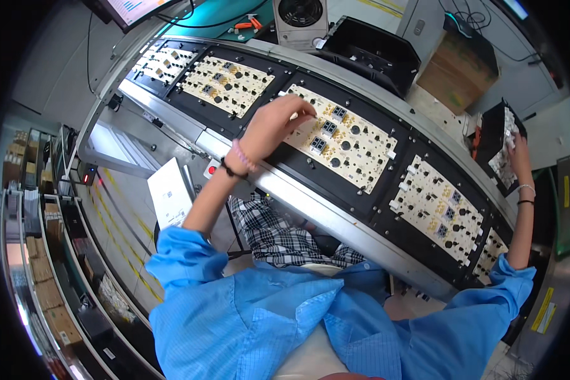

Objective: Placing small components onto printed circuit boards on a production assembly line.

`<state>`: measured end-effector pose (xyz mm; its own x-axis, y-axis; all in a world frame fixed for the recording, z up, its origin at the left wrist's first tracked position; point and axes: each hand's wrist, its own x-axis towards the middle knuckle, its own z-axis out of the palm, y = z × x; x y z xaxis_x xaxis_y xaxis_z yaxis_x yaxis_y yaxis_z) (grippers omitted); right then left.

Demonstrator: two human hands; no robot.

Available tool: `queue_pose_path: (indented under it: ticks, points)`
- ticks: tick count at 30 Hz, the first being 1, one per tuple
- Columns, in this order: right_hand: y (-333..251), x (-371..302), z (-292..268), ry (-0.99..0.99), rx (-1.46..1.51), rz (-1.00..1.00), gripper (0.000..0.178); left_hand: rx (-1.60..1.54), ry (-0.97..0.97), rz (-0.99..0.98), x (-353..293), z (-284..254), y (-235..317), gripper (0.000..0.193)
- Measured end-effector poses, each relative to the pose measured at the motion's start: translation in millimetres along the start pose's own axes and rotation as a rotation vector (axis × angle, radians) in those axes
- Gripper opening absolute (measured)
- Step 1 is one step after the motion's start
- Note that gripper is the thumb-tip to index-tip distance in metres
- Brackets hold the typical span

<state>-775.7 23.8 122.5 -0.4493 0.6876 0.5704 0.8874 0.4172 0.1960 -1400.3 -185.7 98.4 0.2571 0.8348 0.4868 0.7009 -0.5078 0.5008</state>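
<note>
My left hand (275,126) is over the left part of a cream circuit board (377,149) in a black tray. Its fingers are closed and bent down toward the board; what they hold, if anything, is too small to make out. Three dark square parts, among them a display block (329,129), sit on this board to the right of my fingers. Far to the right, my right hand (520,158) reaches into a black bin (487,142) of small white parts (504,166). Its fingertips are among the parts and cannot be made out.
Another board (440,212) lies to the right, and a board (225,85) to the left, along a metal-edged conveyor (310,209). Behind it stand a fan unit (301,19), a black bin (370,54) and a cardboard box (456,73). A red button (211,170) is on the near side.
</note>
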Motion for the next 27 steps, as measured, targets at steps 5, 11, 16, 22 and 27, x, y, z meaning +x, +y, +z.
queue_pose_path:
  ticks: [5,11,16,22,27]
  points:
    - [29.9,-17.0,37.9,-0.319,0.074,0.205,0.041,0.237,-0.074,0.109,36.5,7.4,-41.2,0.01]
    - [-1.6,-14.7,30.6,-0.243,0.046,0.332,0.041,0.377,-0.244,0.162,58.4,11.1,-40.1,0.011]
    - [-17.1,-1.8,31.0,-0.171,-0.092,0.341,0.035,0.398,-0.281,0.189,61.7,13.3,-46.8,0.011]
    - [-12.0,-3.8,40.4,-0.125,-0.145,0.321,0.032,0.485,-0.313,0.261,63.2,19.0,-48.7,0.012]
    - [-14.5,6.2,37.3,-0.134,-0.178,0.321,0.031,0.451,-0.339,0.224,68.3,17.8,-50.0,0.013]
